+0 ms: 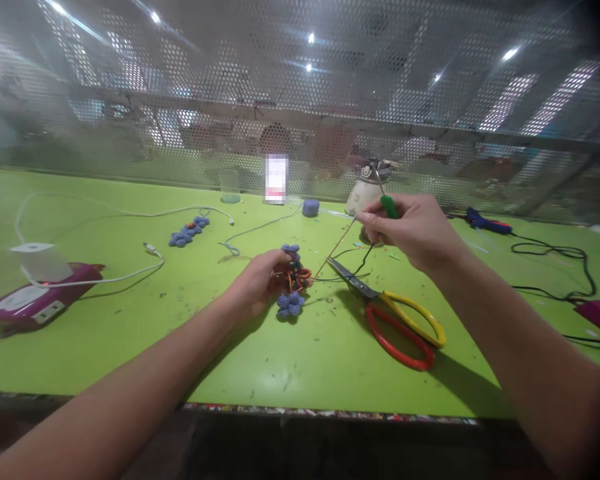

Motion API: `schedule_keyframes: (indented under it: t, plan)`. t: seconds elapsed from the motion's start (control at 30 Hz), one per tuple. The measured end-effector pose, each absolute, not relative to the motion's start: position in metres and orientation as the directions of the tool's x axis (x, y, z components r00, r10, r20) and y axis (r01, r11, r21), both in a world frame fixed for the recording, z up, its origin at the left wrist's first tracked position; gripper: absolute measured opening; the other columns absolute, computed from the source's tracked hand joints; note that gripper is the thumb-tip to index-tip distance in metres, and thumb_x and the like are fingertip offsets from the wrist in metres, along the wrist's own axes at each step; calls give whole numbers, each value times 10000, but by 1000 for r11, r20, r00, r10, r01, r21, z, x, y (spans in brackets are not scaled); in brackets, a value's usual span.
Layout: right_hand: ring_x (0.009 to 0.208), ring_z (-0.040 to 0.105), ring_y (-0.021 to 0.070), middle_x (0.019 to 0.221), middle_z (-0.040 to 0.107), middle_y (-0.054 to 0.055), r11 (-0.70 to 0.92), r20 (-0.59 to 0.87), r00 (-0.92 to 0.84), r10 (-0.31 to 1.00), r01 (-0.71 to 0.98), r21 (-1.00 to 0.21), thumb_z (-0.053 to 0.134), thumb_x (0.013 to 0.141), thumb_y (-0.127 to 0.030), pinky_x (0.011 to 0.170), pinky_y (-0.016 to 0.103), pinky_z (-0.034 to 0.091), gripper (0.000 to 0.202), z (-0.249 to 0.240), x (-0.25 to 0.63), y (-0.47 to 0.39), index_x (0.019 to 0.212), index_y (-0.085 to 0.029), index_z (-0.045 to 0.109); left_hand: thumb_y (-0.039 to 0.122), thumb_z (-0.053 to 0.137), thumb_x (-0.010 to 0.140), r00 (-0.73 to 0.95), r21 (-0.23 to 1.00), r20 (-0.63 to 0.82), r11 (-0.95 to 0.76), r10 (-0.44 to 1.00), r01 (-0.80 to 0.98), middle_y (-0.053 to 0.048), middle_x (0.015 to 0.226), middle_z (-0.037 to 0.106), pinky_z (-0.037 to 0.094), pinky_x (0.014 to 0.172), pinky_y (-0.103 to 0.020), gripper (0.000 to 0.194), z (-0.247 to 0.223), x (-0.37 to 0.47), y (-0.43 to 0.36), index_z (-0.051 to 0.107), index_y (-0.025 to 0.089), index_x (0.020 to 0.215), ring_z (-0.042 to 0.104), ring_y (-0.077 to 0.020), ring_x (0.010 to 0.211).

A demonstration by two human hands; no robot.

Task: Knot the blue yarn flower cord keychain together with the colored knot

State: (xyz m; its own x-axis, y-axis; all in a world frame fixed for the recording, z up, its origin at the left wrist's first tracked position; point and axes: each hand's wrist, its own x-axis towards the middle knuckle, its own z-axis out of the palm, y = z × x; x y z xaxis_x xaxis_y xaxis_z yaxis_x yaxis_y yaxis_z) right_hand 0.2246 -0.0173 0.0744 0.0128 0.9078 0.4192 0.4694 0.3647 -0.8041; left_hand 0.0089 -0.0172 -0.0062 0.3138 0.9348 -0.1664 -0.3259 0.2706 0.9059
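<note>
In the head view, the left hand (254,281), left of centre in the frame, has its fingers pinched on a crocheted piece (291,305) with blue-purple flowers and an orange and dark middle, just above the bench (250,373). The right hand (411,228), right of centre, has thumb and fingertips closed on an orange strand (336,249) running taut down to that piece, while a green-handled tool (389,207) sits among the same fingers, its metal shaft pointing up. Good handling here would likely mean an even, gentle pull with the left fingers gripping close to where the strand leaves the work, so the flowers do not pucker. The scissors (373,295) lie right of centre with their tips close to the strand in the picture, so keeping the thread clear of the blades seems wise; a dark strand (363,263) hanging below the right hand could also tangle. Of the containers, a clear cup (229,185) stands at upper centre-left, its contents too faint to tell; a white pot (364,195), behind the right hand, has objects poking from its top, which cannot be made out.
</note>
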Motion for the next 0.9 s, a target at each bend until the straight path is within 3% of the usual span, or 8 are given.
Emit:
schedule_keyframes:
  t: [0.2,0.5,0.67,0.9]
  plan:
    - [458,498,117,467,526,-11,357,441,65,895,488,-796,738,675,-338,448,255,362,209,68,225,-5,663,-159,631,221,530,837,324,903,-165,275,932,-330,-185,829,702,504,514,-255,117,-6,8,-16,553,121,893,710,-239,679]
    - [459,468,106,490,555,-7,337,485,116,867,581,-741,692,694,-305,448,240,345,153,50,237,-5,675,-158,655,192,496,858,337,850,-182,320,924,-418,-168,843,664,575,651,-387,76,-4,6,-15,492,132,906,709,-271,714]
    - [485,496,125,525,592,6,324,499,102,861,647,-690,690,714,-364,453,248,349,189,45,248,-6,676,-180,665,169,523,833,343,835,-189,334,920,-436,-159,846,655,572,674,-433,84,-1,5,-16,495,138,906,705,-283,719]
    - [458,475,125,497,553,-8,315,510,145,848,635,-705,716,706,-400,440,260,349,213,44,258,-5,695,-192,673,136,542,830,270,838,-220,324,937,-439,-174,867,687,566,666,-357,84,-4,5,-12,532,126,913,703,-244,719]
